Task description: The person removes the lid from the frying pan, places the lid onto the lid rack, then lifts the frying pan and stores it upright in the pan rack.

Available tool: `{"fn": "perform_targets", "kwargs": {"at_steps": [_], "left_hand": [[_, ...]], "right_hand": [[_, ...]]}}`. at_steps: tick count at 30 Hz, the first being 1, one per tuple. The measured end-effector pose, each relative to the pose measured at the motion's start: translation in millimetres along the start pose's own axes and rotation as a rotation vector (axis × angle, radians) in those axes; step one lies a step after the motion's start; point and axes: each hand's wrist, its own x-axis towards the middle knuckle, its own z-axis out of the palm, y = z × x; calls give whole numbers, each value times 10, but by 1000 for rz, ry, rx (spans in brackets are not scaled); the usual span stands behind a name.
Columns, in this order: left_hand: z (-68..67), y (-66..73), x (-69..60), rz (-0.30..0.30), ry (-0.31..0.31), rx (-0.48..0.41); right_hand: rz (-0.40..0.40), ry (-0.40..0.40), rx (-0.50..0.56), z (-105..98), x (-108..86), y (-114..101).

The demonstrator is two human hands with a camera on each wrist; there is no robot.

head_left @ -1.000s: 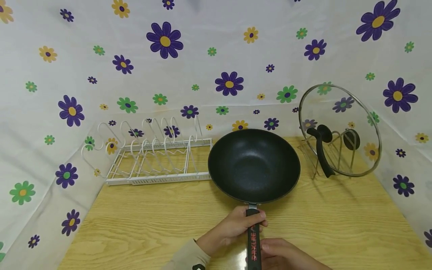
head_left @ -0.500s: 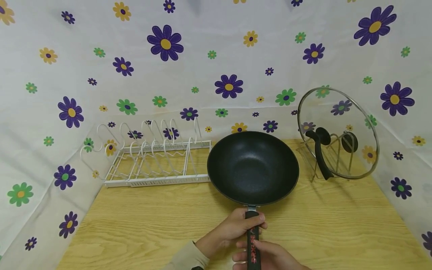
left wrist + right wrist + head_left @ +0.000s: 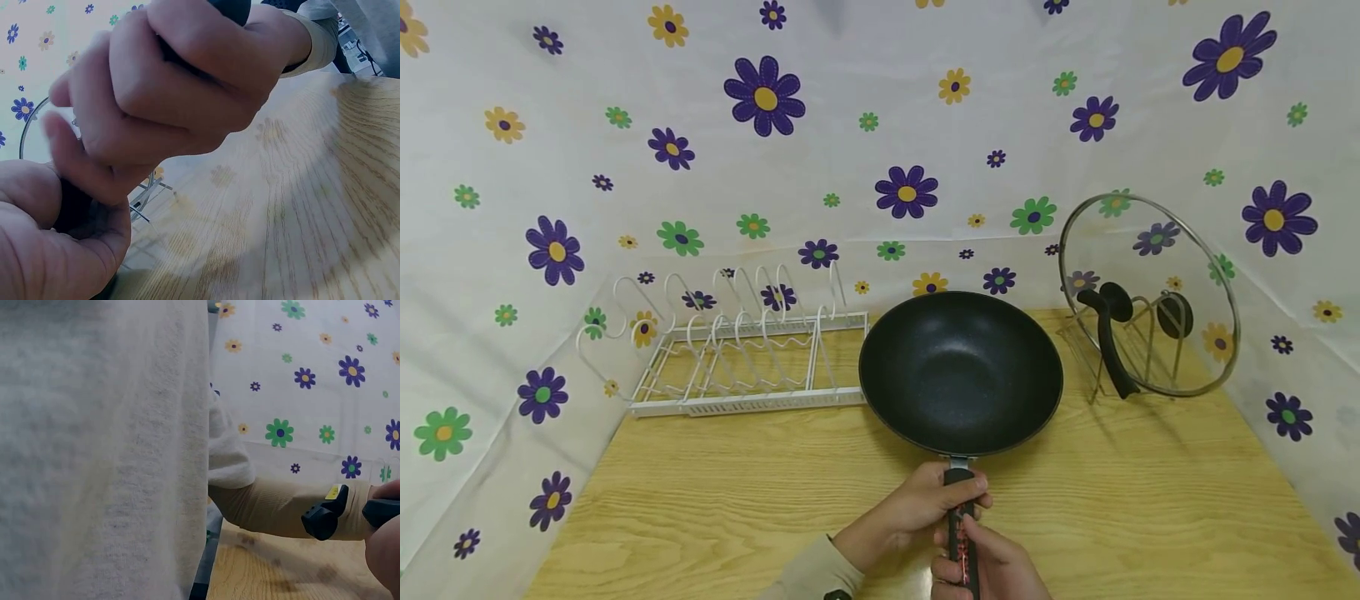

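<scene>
left hand [image 3: 917,502] and right hand [image 3: 996,562] both grip the black handle [image 3: 962,542], left one farther forward; the black wok [image 3: 961,372] extends just beyond them, white wire rack [image 3: 752,403] forward-left.

A light wood-grain tabletop [image 3: 737,483] spreads beneath everything, its grain running mostly side to side, with a bright patch of glare near six o'clock. Directly on it, at ten to eleven o'clock, sits a white wire dish rack [image 3: 752,403] with upright loops. A metal wire lid stand [image 3: 1150,350] stands at one to two o'clock. Whether the black wok [image 3: 961,371] at twelve touches the wood cannot be told.
</scene>
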Motion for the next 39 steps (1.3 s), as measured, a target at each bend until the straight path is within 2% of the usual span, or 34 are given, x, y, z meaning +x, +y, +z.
{"fn": "perform_targets", "kwargs": {"at_steps": [8,15,21,30,35,39], "left_hand": [[12,15,11,9,-2,29],[8,15,20,-2,-27,12],[18,7,27,-9,-24,7],[34,17,19,-33,-39,-66],[84,3,-8,-58,2,-129],[129,-21,-25,-41,37,-153]], "right_hand": [[39,148,-35,50,29,56],[53,216,-62,80,49,68],[18,266,-87,91,67,83],[17,450,-122,175,57,47],[14,498,-116,222,49,42],[14,500,-111,233,43,37]]}}
